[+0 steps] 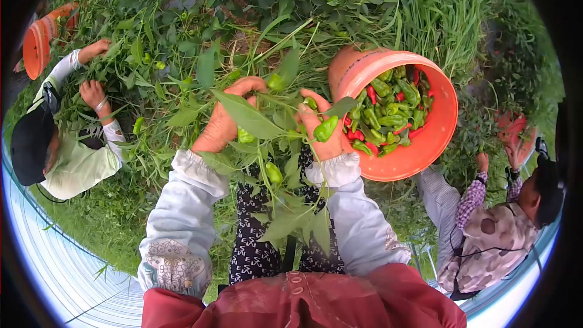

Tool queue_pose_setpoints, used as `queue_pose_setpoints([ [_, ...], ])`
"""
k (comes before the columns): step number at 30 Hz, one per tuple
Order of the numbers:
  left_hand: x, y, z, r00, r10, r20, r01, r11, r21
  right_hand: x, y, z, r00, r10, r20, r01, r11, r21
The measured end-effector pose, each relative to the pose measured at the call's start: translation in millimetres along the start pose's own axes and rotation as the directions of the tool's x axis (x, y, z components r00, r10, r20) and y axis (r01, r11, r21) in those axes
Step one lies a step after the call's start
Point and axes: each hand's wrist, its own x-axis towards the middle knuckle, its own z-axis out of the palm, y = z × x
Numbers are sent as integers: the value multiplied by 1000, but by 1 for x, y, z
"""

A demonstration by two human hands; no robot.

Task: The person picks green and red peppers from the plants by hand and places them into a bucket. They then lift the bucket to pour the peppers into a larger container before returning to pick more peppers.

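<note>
Handling the pepper plant point(255, 118) well likely calls for a light touch, bending stems gently so none snap. The left hand's point(226, 118) curled fingers are just beside one green pepper point(276, 82); another pepper point(325, 129) hangs against the right hand point(330, 144), below its bent fingertips. Leaves hide whether either hand's fingers close on anything. An orange bucket point(446, 115) of peppers stands just right of the right fingers.

Left of orange bucket point(446, 127): pepper foliage point(246, 115) obstructs. Above its open mouth: unobstructed from the upper right.
</note>
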Motion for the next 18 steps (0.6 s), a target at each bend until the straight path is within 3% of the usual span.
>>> queue_pose_setpoints([
  [3, -2, -1, -5, 996, 67, 55, -65, 997, -38, 13, 2, 7, 998, -26, -58, 23, 998, -62],
  [4, -5, -4, -1, 996, -85, 35, 90, 984, -154, 32, 37, -9, 977, -213, 8, 200, 904, -377],
  [5, -6, -8, -2, 996, -87, 33, 91, 984, -154, 33, 35, -7, 977, -212, 10, 199, 904, -378],
  [7, -4, -13, -5, 992, 106, 73, -105, 994, -20, 30, 17, 4, 993, -120, 13, 120, 962, -245],
  [8, -5, 0, -1, 993, 98, 61, -100, 994, 42, 27, -2, 7, 994, -96, 60, 110, 945, -307],
  [11, -2, -12, -1, 987, 138, 77, -137, 990, -22, 37, 10, 1, 987, -135, 88, 158, 921, -357],
  [12, -1, -16, -1, 987, 135, 87, -145, 981, 125, 31, 0, 7, 994, -109, -26, 98, 958, -271],
  [13, -1, -18, -1, 988, 133, 84, -143, 982, 125, 13, -16, 5, 990, 54, -133, -84, 969, -234],
  [15, 0, -17, 5, 994, 85, 69, -95, 984, 149, -12, -7, -9, 999, -34, -33, 22, 949, -314],
  [16, 2, -14, 10, 989, 148, 18, -146, 936, 322, -30, -6, -11, 998, -60, 20, 63, 930, -363],
  [18, 3, -22, 19, 976, 219, -19, -192, 893, 406, -56, -30, -8, 983, -59, 175, 144, 840, -524],
])
